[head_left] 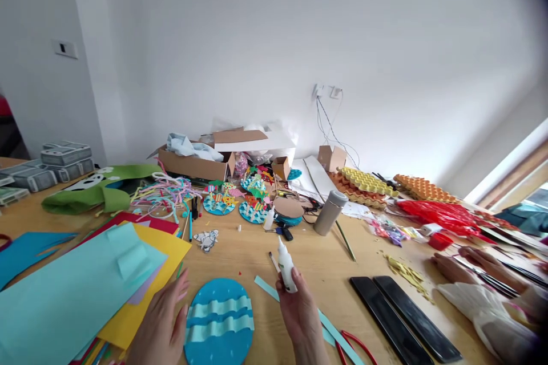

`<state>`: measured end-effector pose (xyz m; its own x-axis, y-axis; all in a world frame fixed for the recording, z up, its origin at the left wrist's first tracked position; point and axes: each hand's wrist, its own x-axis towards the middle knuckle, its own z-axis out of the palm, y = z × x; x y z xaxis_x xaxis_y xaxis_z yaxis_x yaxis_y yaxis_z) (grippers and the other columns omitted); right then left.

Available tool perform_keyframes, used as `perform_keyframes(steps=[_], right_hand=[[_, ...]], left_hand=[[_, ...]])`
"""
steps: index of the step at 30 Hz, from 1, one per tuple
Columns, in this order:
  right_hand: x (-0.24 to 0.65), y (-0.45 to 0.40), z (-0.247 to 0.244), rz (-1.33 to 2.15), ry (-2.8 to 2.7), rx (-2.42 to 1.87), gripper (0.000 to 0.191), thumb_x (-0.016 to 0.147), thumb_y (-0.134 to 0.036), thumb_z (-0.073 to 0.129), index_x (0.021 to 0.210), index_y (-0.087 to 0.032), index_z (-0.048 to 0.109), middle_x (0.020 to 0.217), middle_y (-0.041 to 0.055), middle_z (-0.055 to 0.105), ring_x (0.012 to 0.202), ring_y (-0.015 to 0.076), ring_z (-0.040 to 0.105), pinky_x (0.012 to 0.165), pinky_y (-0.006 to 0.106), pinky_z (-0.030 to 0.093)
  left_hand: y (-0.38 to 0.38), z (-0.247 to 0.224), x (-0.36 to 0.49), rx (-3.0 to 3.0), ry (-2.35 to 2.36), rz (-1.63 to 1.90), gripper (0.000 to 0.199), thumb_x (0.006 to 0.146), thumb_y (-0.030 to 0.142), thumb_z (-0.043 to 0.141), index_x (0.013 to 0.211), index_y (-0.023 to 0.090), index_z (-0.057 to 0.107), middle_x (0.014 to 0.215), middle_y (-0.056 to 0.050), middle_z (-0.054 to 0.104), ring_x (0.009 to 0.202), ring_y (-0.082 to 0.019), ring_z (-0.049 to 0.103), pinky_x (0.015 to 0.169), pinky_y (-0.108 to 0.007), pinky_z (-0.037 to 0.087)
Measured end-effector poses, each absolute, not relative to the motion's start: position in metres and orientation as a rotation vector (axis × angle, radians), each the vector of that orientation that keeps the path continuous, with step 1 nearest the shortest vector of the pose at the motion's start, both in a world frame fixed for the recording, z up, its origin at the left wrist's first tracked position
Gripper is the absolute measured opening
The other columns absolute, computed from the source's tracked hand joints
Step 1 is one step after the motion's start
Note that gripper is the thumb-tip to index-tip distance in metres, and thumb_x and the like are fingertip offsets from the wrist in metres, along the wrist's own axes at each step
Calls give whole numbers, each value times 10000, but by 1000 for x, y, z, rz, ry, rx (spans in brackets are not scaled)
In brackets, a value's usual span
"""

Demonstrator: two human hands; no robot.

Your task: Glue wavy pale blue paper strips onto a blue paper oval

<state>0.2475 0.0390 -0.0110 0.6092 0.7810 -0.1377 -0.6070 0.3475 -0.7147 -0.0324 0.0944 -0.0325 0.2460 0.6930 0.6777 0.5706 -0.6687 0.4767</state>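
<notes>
My right hand (297, 302) is closed around a white glue bottle (285, 265), its nozzle pointing up. To the left, my left hand (165, 319) holds nothing, its fingers apart beside a blue disc (220, 290). Two wavy light-blue paper strips (220, 319) run across that disc, which lies flat on the table. Light-blue paper strips (268, 288) and red-handled scissors (359, 345) lie near my right wrist. Under and past my left hand are stacked coloured sheets, a yellow sheet (166, 248) and a light-blue sheet (72, 291) among them.
Behind are finished-looking fish discs (254, 211), a second glue bottle (269, 218), a grey flask (330, 213) and a cardboard box (192, 162). Two black trays (389, 319) lie at right, near another person's hands (483, 268). Egg cartons (368, 181) stand at the back right.
</notes>
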Motion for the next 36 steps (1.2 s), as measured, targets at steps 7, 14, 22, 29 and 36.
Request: perform_keyframes(steps=[7, 14, 22, 29, 36], right_hand=[[240, 37, -21, 521, -704, -1427, 345, 688, -482, 760, 836, -182, 677, 760, 11, 688, 711, 188, 607, 632, 281, 472], [240, 92, -19, 167, -1061, -1650, 208, 756, -408, 674, 859, -228, 673, 814, 51, 717, 739, 244, 651, 647, 331, 454], [248, 141, -21, -27, -1250, -1635, 244, 923, -375, 595, 1044, -167, 632, 1054, 55, 650, 911, 184, 630, 819, 388, 523], [285, 58, -1, -126, -1211, -1734, 238, 820, -441, 661, 847, -207, 696, 783, 42, 669, 863, 248, 546, 821, 417, 407], [266, -24, -28, -243, -1191, -1693, 196, 878, -406, 593, 799, -239, 661, 735, 48, 637, 787, 250, 516, 778, 405, 379]], left_hand=[[83, -19, -27, 2455, 1150, 1378, 447, 925, 265, 472, 1369, 270, 417, 1138, -78, 706, 1021, -233, 691, 822, -317, 596], [79, -20, -30, 2405, 1083, 1316, 519, 930, 281, 484, 1432, 278, 351, 1200, -92, 678, 1061, -247, 672, 857, -335, 582], [77, -13, -25, 2415, 1129, 1397, 400, 945, 278, 470, 1341, 219, 462, 1173, -108, 681, 1047, -233, 669, 834, -331, 582], [71, -2, -21, 2331, 1132, 1375, 403, 956, 305, 452, 1347, 206, 448, 1168, -111, 664, 1102, -255, 618, 892, -402, 542], [72, -4, -19, 2324, 1151, 1396, 399, 954, 299, 454, 1342, 209, 449, 1129, -101, 671, 1062, -252, 627, 880, -404, 542]])
